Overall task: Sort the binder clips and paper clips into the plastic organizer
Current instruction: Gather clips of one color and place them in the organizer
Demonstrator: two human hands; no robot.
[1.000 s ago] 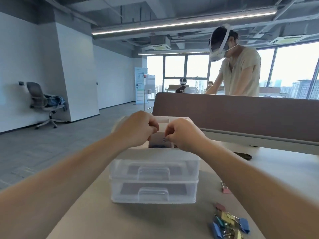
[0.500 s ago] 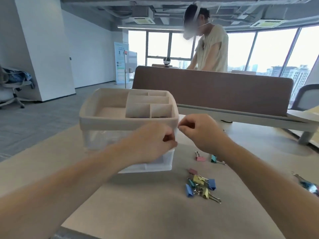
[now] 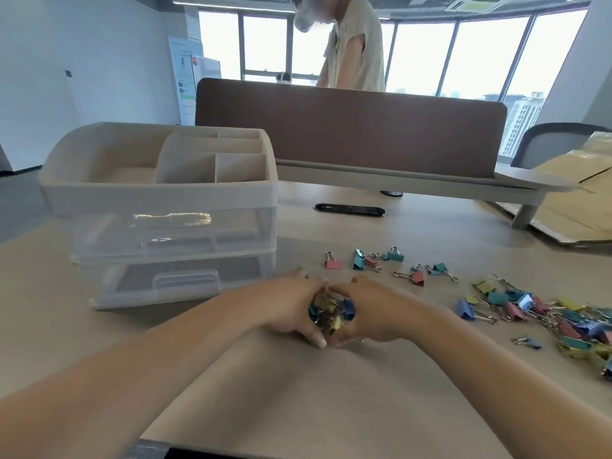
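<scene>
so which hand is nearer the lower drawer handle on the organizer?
Left. The left hand lies just right of and below the lower drawer handle, cupping clips. The right hand is farther right, across the bunch of binder clips.

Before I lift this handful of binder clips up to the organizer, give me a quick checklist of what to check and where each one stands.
1. Both hands around the pile: ok. The left hand and right hand cup the bunch of binder clips on the table.
2. Clips fully enclosed: not ok. Several show in the gap between the hands and may slip.
3. Top tray of the plastic organizer open: ok, no lid.
4. Room in the tray compartments: cannot tell, their floors are mostly hidden.
5. Path to the organizer: ok, nothing lies between.
6. Sorting finished: not ok. Loose clips remain on the right.
</scene>
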